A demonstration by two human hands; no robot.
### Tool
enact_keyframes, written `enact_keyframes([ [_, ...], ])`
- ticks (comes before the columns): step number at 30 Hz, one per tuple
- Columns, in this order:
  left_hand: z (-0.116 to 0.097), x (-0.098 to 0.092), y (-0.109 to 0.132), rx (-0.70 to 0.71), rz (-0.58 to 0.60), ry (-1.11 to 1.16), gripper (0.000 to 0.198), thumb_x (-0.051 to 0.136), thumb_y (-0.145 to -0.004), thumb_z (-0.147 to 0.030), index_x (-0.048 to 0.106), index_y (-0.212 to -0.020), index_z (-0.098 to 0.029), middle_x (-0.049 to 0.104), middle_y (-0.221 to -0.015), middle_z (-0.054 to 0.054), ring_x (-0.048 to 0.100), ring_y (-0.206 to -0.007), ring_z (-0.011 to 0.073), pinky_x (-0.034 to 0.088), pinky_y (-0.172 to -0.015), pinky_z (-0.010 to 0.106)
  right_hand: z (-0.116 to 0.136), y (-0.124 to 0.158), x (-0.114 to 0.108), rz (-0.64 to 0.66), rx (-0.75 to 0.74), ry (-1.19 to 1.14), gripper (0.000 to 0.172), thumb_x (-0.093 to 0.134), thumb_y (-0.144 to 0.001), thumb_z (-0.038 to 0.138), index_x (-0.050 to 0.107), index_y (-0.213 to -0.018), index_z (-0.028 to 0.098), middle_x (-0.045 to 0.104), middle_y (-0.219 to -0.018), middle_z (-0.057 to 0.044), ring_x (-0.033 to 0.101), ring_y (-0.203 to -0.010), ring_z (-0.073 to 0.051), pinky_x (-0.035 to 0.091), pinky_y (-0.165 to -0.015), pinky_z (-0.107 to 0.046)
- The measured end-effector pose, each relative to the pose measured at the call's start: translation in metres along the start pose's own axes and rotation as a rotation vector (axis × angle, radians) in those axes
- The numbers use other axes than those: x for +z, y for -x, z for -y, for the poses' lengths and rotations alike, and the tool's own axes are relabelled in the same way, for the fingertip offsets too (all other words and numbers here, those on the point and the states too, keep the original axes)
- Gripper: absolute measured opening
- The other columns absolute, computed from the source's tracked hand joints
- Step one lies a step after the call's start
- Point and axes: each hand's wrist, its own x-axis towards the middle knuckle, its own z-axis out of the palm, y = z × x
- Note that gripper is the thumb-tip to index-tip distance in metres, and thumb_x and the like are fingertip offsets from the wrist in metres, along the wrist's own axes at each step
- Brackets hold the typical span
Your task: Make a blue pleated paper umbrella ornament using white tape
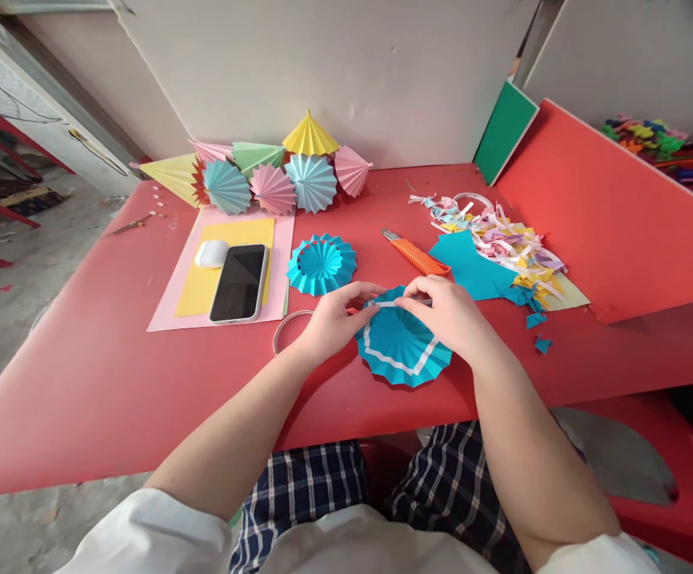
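Observation:
A pleated blue paper rosette (403, 339) lies near the front edge of the red table, with white strips of tape forming an angular ring on it. My left hand (343, 312) pinches the rosette's upper left rim, at one end of a white strip. At the upper right, my right hand (442, 311) has thumb and forefinger closed on the white tape strip (389, 303). Just beyond my hands sits a second blue pleated rosette (322, 265). A roll of tape (289, 331) is partly hidden behind my left wrist.
An orange utility knife (415, 253) lies by blue paper (474, 263) and a heap of paper scraps (502, 235). Left are a phone (238, 283), a white case (211, 253) and pink paper (172, 299). Several paper umbrellas (274, 187) line the back; a red board (609, 223) stands right.

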Motion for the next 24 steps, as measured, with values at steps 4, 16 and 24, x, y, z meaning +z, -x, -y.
enact_keyframes([
  [4, -0.0029, 0.0009, 0.0012, -0.02, -0.05, -0.013, 0.034, 0.057, -0.08, -0.023, 0.056, -0.114, -0.02, 0.063, -0.088, 0.004, 0.061, -0.081, 0.0141, 0.05, -0.067, 0.024, 0.001, -0.0001, 0.0005, 0.003, -0.001, 0.012, 0.021, 0.054, -0.083, 0.041, 0.056, -0.074, 0.022, 0.059, -0.078, -0.002, 0.053, -0.069, -0.015, 0.037, -0.059, -0.028],
  [16, -0.0028, 0.0019, 0.0016, -0.043, -0.036, 0.041, 0.041, 0.058, -0.08, -0.026, 0.051, -0.12, -0.022, 0.064, -0.096, 0.005, 0.062, -0.084, 0.0149, 0.049, -0.063, 0.021, 0.0043, -0.0011, 0.0053, 0.009, -0.004, 0.026, 0.017, 0.055, -0.083, 0.036, 0.057, -0.075, 0.021, 0.056, -0.076, -0.002, 0.051, -0.067, -0.014, 0.037, -0.058, -0.026],
  [24, -0.0041, 0.0037, 0.0021, -0.048, -0.051, -0.01, 0.037, 0.059, -0.081, -0.033, 0.058, -0.116, -0.02, 0.068, -0.102, 0.007, 0.064, -0.082, 0.0171, 0.05, -0.064, 0.025, 0.0096, -0.001, 0.0099, -0.019, 0.002, 0.114, 0.014, 0.056, -0.082, 0.033, 0.056, -0.075, 0.02, 0.054, -0.073, -0.001, 0.05, -0.064, -0.013, 0.032, -0.054, -0.025],
])
